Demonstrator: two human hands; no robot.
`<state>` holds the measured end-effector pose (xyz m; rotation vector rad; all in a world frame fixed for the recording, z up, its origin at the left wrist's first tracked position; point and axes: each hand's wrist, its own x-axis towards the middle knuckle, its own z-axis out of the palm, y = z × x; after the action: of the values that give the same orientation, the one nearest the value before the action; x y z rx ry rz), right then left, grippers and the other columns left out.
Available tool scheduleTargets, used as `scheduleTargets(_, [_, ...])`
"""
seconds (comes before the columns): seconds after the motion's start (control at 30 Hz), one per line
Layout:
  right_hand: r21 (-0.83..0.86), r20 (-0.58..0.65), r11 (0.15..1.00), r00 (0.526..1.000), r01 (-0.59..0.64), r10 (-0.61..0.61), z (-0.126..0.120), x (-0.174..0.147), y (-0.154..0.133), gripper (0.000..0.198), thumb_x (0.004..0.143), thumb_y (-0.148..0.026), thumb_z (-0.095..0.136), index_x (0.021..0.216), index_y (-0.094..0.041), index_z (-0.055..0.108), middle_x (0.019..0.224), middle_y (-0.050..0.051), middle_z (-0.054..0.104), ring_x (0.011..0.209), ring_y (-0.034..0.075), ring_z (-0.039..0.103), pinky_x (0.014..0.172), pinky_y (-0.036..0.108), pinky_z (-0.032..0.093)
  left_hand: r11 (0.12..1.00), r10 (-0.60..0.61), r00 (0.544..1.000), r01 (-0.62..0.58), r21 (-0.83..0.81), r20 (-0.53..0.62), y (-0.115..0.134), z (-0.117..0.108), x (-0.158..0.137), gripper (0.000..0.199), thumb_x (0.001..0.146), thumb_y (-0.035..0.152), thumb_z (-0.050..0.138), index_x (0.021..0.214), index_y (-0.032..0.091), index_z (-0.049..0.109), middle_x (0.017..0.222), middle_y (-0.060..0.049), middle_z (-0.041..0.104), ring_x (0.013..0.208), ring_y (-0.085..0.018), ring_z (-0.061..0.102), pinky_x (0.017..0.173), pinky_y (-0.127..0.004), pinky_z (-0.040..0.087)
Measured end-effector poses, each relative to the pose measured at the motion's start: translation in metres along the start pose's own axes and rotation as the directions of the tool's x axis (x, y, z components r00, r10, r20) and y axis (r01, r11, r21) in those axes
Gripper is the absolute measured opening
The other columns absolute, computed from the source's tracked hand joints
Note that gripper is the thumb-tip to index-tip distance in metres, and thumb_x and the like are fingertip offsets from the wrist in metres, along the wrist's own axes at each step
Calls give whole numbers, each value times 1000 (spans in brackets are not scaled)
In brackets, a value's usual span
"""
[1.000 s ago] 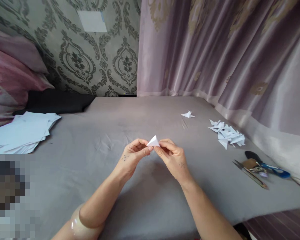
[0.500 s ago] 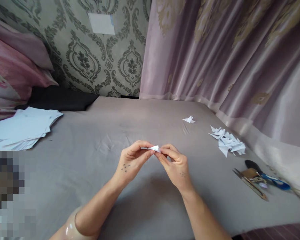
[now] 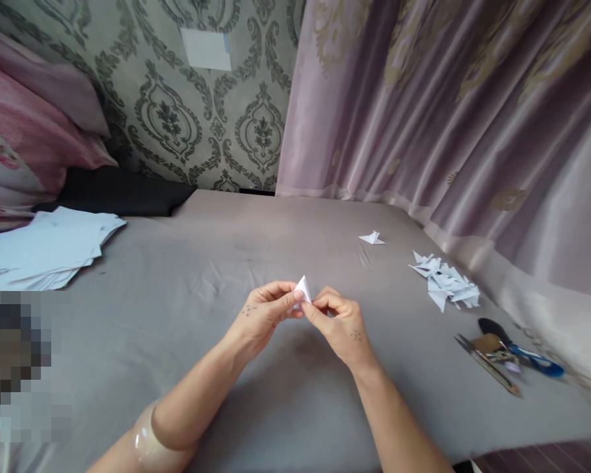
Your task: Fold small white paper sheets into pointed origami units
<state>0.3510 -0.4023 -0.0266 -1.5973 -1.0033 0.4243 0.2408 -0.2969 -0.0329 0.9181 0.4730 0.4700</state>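
A small folded piece of white paper (image 3: 303,287) is pinched between both hands above the middle of the grey cloth, one pointed corner up. My left hand (image 3: 268,312) grips its left side, thumb across the front. On the lower right edge, the thumb and fingers of my right hand (image 3: 337,322) are closed. The fingers partly cover the paper's lower part. Farther back to the right lies a single folded paper bird (image 3: 373,238). A pile of similar folded white paper pieces (image 3: 446,281) rests to the right of my right hand.
At the left lies a stack of white paper sheets (image 3: 49,246), with a folded black cloth (image 3: 123,190) behind it. Pointed scissors (image 3: 490,366), a blue-handled tool (image 3: 536,358) and small items sit at the right. A pink curtain (image 3: 364,131) borders the far right side.
The folded paper has turned from lying nearly flat to standing with its point up. My left thumb has moved across its front, and both hands stay close together.
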Motion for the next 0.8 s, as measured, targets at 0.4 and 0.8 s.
scheduleTargets(0.4, [191, 135, 972, 985, -135, 110, 0, 20, 8, 34, 76, -46, 70, 99, -21, 72, 103, 6, 65, 88, 17, 59, 78, 28, 47, 961, 165, 986, -152, 230, -38, 8, -1, -1, 27, 71, 38, 77, 86, 16, 77, 87, -6, 75, 84, -19, 66, 80, -29, 53])
scheduleTargets(0.8, [143, 170, 989, 985, -27, 2, 22, 50, -29, 20, 75, -36, 71, 84, -20, 77, 81, 4, 67, 79, 16, 61, 74, 29, 47, 886, 344, 938, -311, 345, -38, 33, -14, -5, 30, 78, 43, 68, 78, 14, 74, 72, -5, 70, 69, -15, 60, 69, -27, 49])
